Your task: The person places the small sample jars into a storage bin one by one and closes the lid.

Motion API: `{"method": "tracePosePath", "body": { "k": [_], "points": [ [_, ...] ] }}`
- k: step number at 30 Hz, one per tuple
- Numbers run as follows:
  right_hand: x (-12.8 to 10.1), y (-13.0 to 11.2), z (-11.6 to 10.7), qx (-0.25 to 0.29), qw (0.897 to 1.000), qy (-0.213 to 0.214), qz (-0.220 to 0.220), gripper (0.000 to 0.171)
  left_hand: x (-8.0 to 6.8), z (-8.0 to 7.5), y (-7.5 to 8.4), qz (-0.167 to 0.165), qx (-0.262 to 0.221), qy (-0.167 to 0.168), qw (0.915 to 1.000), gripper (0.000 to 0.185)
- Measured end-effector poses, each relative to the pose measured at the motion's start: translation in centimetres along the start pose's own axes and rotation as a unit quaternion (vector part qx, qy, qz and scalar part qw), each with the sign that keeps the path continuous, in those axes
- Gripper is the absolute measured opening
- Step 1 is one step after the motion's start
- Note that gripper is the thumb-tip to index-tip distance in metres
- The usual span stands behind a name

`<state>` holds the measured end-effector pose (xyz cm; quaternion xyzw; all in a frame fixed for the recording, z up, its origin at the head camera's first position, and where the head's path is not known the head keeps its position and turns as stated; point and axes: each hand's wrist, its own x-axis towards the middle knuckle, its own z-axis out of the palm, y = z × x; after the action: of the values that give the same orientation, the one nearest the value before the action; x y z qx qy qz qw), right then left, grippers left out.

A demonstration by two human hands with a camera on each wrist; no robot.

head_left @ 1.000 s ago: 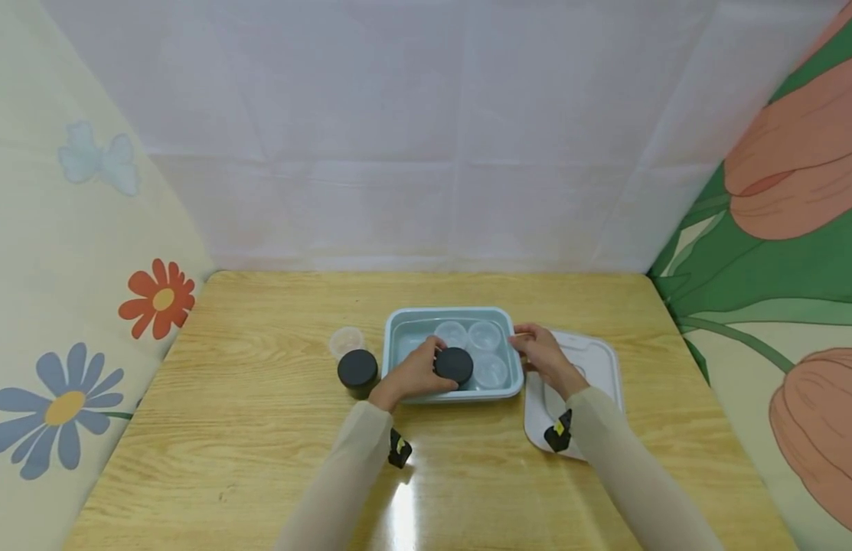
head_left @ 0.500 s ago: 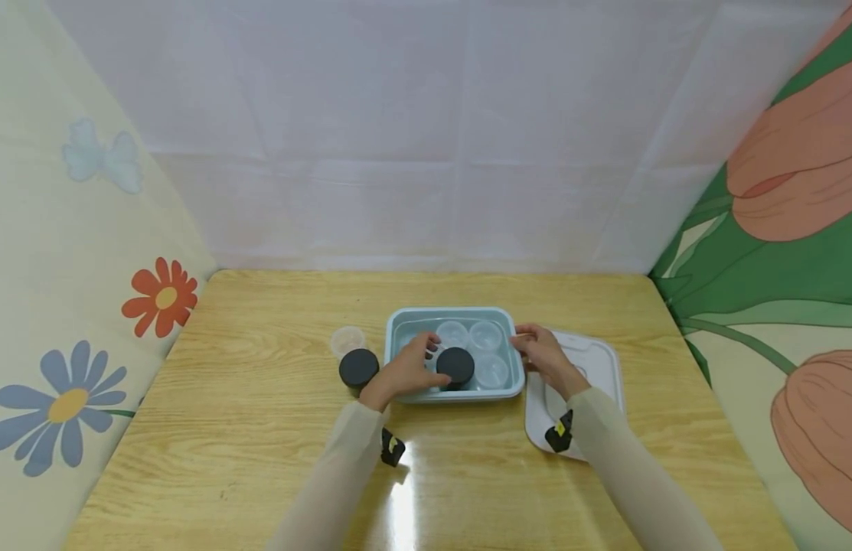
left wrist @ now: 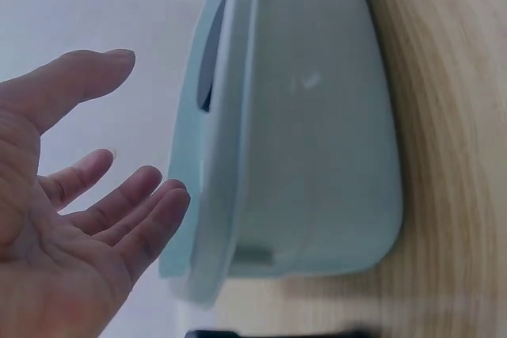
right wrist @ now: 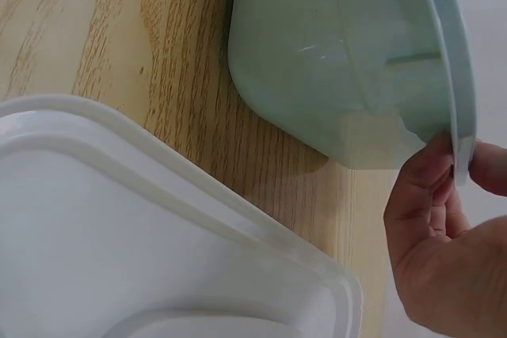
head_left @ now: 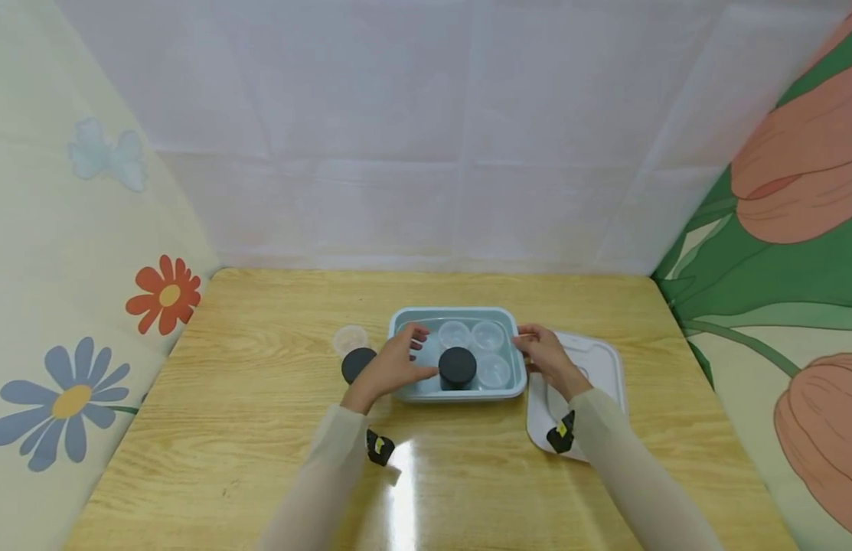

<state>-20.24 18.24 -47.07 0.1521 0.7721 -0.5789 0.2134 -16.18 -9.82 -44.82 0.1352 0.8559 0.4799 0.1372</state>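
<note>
A light blue tub sits mid-table. It holds a black-lidded jar and three clear cups. My left hand hovers open over the tub's left end, fingers spread, just left of the jar and not touching it. The left wrist view shows that open left hand beside the tub's outer wall. My right hand pinches the tub's right rim. In the right wrist view, the thumb and fingers clamp the tub rim.
A white lid lies flat to the right of the tub, under my right forearm, and fills the lower left of the right wrist view. Left of the tub stand another black-lidded jar and a clear cup. Patterned cloth walls enclose the table.
My left hand let go of the black-lidded jar, which now stands in the tub, then drew back to the left and opened. The right hand kept its hold on the rim.
</note>
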Motion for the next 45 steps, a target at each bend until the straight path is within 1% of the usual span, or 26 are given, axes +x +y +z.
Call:
{"method": "tracePosePath", "body": {
  "k": [3,10,16,20,28,31,37,40,45],
  "points": [
    [0.0,0.0,0.0,-0.001,1.000,0.000,0.001,0.043,-0.3,-0.7,0.0,0.000,-0.001,0.008,1.0000,0.063],
    [0.3,0.2,-0.1,0.001,1.000,0.002,0.003,0.043,-1.2,-2.4,-0.7,-0.003,0.002,0.039,0.9992,0.062],
    [0.4,0.2,-0.2,0.001,1.000,0.003,0.007,0.043,-2.1,-3.5,-1.1,-0.003,0.015,0.056,0.9983,0.063],
    [0.4,0.2,-0.2,0.000,1.000,0.002,0.007,0.042,-2.7,-4.1,-1.6,-0.014,0.010,0.068,0.9975,0.061],
    [0.3,0.1,-0.2,0.002,1.000,0.002,0.005,0.043,-4.0,-5.5,-3.2,-0.043,0.014,0.089,0.9950,0.062],
    [0.2,0.0,-0.1,0.004,1.000,0.003,0.005,0.044,-4.4,-5.8,-3.7,-0.050,0.014,0.096,0.9941,0.061],
    [0.3,0.0,-0.2,0.005,1.000,0.002,0.004,0.043,-5.0,-5.9,-4.3,-0.047,0.017,0.105,0.9932,0.060],
    [0.3,0.1,-0.2,0.005,1.000,0.002,0.002,0.043,-5.1,-5.9,-4.6,-0.056,0.024,0.108,0.9922,0.061],
    [0.2,0.2,-0.2,0.012,1.000,-0.002,-0.011,0.043,-5.1,-5.7,-5.1,-0.070,0.034,0.105,0.9914,0.062]
  ]
}}
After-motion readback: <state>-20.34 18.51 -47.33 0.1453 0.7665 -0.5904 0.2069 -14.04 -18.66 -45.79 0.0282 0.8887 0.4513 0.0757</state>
